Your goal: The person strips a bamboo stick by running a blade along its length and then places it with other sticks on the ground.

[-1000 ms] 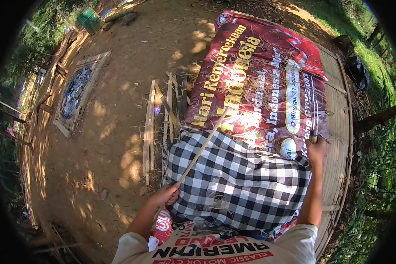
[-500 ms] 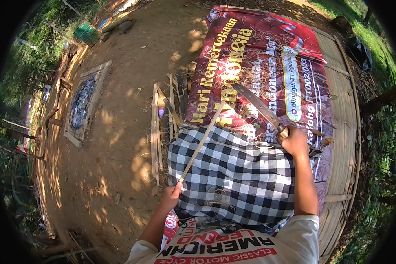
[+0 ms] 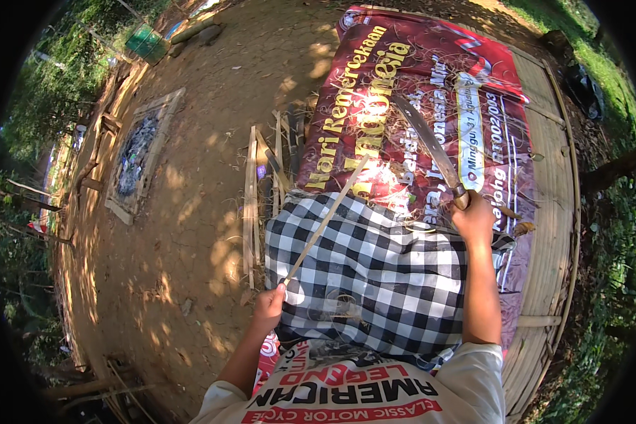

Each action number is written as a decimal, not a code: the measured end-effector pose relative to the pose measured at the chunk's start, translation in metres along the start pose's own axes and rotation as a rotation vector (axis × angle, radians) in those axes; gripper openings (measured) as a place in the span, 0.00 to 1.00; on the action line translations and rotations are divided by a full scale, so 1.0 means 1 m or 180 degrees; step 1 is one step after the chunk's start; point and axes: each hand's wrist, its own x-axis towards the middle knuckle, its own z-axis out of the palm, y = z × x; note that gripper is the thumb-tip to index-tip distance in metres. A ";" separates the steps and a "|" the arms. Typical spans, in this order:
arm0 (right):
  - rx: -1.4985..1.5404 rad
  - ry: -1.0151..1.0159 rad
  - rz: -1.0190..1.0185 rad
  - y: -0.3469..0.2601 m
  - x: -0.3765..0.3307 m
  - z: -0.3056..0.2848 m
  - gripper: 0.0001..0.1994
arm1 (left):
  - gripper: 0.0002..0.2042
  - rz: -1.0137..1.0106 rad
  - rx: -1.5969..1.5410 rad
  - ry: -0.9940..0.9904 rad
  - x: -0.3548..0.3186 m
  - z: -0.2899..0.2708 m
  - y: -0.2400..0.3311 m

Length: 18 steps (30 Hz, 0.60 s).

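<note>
My left hand is closed on the lower end of a thin pale bamboo strip, which slants up and to the right over my lap. In my right hand is the wooden handle of a machete; its long blade points up and to the left, apart from the strip. A black-and-white checked cloth covers my lap. Beyond it, a dark red printed banner lies spread out, with curly thin shavings scattered over it.
The banner covers a bamboo-slat platform, bare along its right side. Left of the banner, several split bamboo pieces lie near a dirt floor. A framed pit of ash and a green container are farther left.
The machete has swung slightly to the right, its blade now steeper and farther from the strip. My left hand and the strip have shifted a little; both grips stay the same.
</note>
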 end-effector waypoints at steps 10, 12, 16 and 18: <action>-0.0197 0.0145 -0.0218 0.002 0.002 0.004 0.12 | 0.17 0.0275 -0.0574 -0.0245 -0.006 0.010 0.032; -0.0193 0.0164 -0.0302 0.001 0.000 0.004 0.12 | 0.15 0.0274 -0.0594 -0.0287 -0.006 0.010 0.032; -0.0197 0.0094 -0.0246 -0.004 0.000 0.003 0.12 | 0.15 0.0365 -0.0623 -0.0253 -0.007 0.011 0.029; -0.0165 0.0055 -0.0307 -0.002 0.000 0.004 0.12 | 0.14 0.0407 -0.0605 -0.0236 -0.007 0.012 0.029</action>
